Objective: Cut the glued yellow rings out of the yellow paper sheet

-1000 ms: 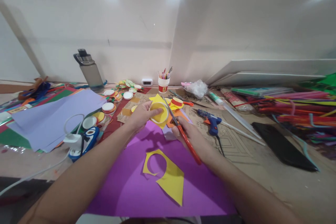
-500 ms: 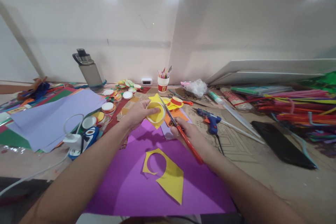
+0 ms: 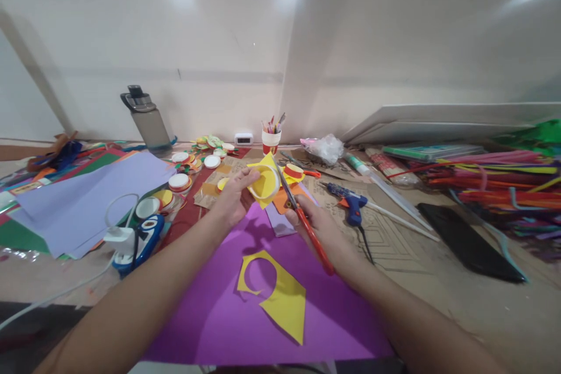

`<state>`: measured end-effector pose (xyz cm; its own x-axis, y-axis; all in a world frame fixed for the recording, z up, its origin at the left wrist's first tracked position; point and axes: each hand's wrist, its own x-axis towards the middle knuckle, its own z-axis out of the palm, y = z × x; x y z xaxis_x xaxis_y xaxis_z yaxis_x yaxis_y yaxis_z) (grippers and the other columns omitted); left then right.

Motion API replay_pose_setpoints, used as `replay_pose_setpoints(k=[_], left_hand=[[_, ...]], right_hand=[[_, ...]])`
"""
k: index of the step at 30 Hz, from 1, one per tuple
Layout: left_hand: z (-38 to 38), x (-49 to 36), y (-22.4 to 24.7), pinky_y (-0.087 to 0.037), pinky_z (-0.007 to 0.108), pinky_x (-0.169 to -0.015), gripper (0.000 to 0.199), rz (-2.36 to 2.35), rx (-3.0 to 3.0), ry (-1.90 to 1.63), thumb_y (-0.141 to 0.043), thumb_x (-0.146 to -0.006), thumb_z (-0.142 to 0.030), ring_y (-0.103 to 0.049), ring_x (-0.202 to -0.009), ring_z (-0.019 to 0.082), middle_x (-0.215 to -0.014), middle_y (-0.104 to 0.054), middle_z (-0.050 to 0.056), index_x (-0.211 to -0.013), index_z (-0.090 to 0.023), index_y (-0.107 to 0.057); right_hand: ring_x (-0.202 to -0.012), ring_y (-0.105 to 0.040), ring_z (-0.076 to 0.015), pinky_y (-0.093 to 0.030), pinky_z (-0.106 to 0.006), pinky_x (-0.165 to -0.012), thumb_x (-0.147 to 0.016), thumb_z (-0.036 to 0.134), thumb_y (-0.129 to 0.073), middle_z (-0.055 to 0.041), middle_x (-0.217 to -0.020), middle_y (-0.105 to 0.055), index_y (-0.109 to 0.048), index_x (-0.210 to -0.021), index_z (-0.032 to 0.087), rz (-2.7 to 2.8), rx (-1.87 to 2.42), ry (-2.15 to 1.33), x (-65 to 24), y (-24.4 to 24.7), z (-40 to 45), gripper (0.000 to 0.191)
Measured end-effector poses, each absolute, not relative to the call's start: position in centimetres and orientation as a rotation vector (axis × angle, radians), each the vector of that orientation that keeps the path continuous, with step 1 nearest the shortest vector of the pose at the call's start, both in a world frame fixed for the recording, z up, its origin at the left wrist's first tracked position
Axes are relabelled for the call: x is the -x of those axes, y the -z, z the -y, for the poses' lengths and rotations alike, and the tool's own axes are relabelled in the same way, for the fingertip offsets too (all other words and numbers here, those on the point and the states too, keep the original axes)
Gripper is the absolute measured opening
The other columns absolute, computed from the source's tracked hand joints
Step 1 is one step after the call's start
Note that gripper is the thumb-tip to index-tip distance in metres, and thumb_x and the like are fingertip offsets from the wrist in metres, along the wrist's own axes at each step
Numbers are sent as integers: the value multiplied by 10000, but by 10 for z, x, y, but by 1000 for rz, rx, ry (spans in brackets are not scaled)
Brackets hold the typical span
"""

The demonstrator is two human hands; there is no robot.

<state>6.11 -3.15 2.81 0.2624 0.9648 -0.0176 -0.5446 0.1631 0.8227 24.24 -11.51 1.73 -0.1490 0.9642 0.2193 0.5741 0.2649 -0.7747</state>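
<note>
Between the fingers of my left hand (image 3: pixel 239 187) is a round paper piece (image 3: pixel 264 181), yellow inside with a white rim, backed by yellow paper with pointed corners. My right hand (image 3: pixel 313 222) grips red-handled scissors (image 3: pixel 310 232). Their blades point up and away, lying along the right edge of the yellow paper; how far they are spread I cannot tell. Below both hands a yellow paper offcut (image 3: pixel 287 298) with a round hole lies on a purple sheet (image 3: pixel 210 327). An orange paper piece (image 3: pixel 294 194) is partly hidden behind the scissors.
To the right lie a blue glue gun (image 3: pixel 350 201), a black phone (image 3: pixel 468 239) and bundled pipe cleaners (image 3: pixel 495 172). Lilac sheets (image 3: pixel 96 193), a blue power strip (image 3: pixel 142 242) and a water bottle (image 3: pixel 149 123) are left. A pen cup (image 3: pixel 271 139) stands by the wall.
My left hand has shifted its hold to the left side of the round piece, its thumb no longer across the middle. The yellow paper has turned slightly. The scissors stay along its right edge.
</note>
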Motion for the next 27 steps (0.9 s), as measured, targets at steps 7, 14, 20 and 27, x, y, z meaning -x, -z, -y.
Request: replay_pose_setpoints(k=[7, 14, 20, 27], left_hand=[[33, -67, -26, -539, 237, -716, 454, -720, -797, -1224, -882, -553, -144, -664, -717, 112, -842, -715, -4, -945, -160, -652], [34, -64, -26, -523, 244, -733, 440, -735, -893, -1158, -897, -541, -186, -653, -722, 109, -845, -711, -9, -901, -167, -645], [34, -61, -27, -491, 218, -670, 457, -717, -951, -1142, -903, -475, -142, -631, -679, 96, -762, -679, -43, -836, -170, -625], [34, -62, -30, -488, 242, -681, 490, -725, -943, -1136, -910, -446, -164, -632, -683, 112, -759, -679, -36, -841, -162, -619]], right_hand=[[-684, -521, -172, -405, -288, -606, -943, 468, -473, -7, -728, -561, -550, -904, 213, 1869, 1339, -709, -244, -12, 112, 269], [-711, -514, -162, -425, -290, -651, -954, 452, -439, -18, -807, -570, -542, -983, 205, 1874, 1296, -712, -244, -17, 113, 270], [-758, -529, -180, -425, -291, -643, -951, 467, -443, -21, -811, -579, -560, -999, 207, 1876, 1311, -726, -245, -15, 114, 289], [-694, -499, -162, -390, -275, -606, -945, 474, -450, -2, -749, -543, -539, -927, 216, 1873, 1341, -715, -244, -14, 112, 274]])
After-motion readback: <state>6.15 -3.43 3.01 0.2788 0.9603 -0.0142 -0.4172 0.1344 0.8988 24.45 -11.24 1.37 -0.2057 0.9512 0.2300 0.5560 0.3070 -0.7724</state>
